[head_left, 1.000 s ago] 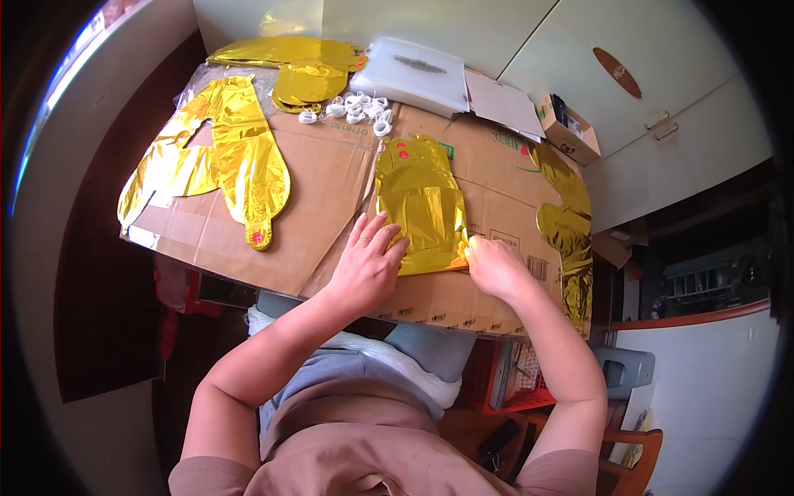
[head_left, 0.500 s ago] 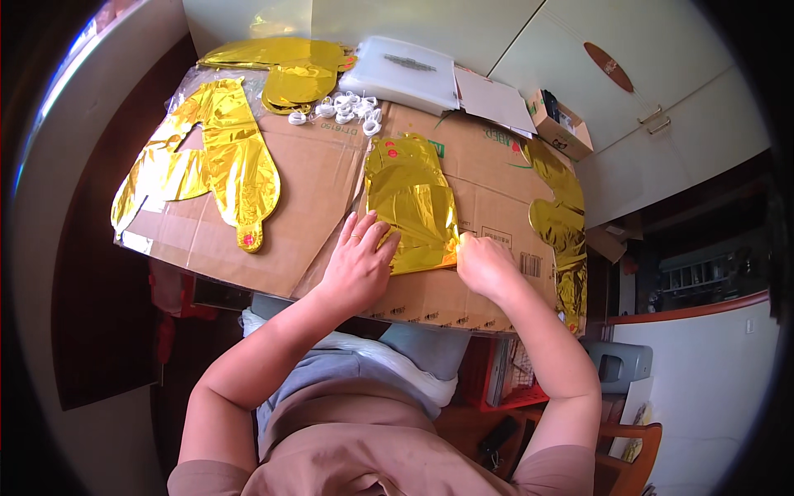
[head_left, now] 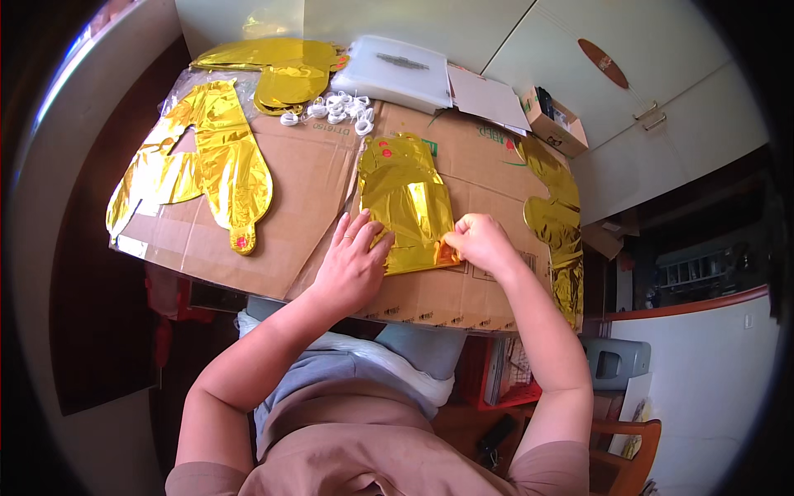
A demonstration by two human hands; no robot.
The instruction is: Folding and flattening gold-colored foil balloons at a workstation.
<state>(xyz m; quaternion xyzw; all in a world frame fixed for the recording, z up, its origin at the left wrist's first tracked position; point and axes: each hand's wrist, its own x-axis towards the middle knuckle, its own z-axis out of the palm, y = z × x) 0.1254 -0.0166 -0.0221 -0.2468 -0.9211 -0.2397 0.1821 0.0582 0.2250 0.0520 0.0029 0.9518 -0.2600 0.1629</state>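
Note:
A gold foil balloon [head_left: 407, 205], folded into a flat packet with red dots near its far end, lies in front of me on the cardboard. My left hand [head_left: 351, 263] rests on its near left edge, fingers stretched out and slightly apart. At the near right corner, the thumb and fingers of my right hand [head_left: 482, 241] are closed in a pinch on the foil. Further left, another gold foil balloon [head_left: 236, 157] is spread out flat and shiny. A third gold foil piece [head_left: 552, 217] hangs along the right edge of the cardboard.
The work surface is a cardboard sheet [head_left: 310, 178]. At its far side are stacked gold foil balloons [head_left: 289, 83], several small white ribbon coils [head_left: 339, 107], a translucent plastic box [head_left: 389, 74], white card sheets [head_left: 488, 101] and a small cardboard box [head_left: 552, 124]. White cabinets [head_left: 571, 78] stand behind.
My right hand has shifted slightly up at the packet's near right corner, and the foil there now shows an orange reflection. My left hand stays nearly in place. The whole view has slid slightly.

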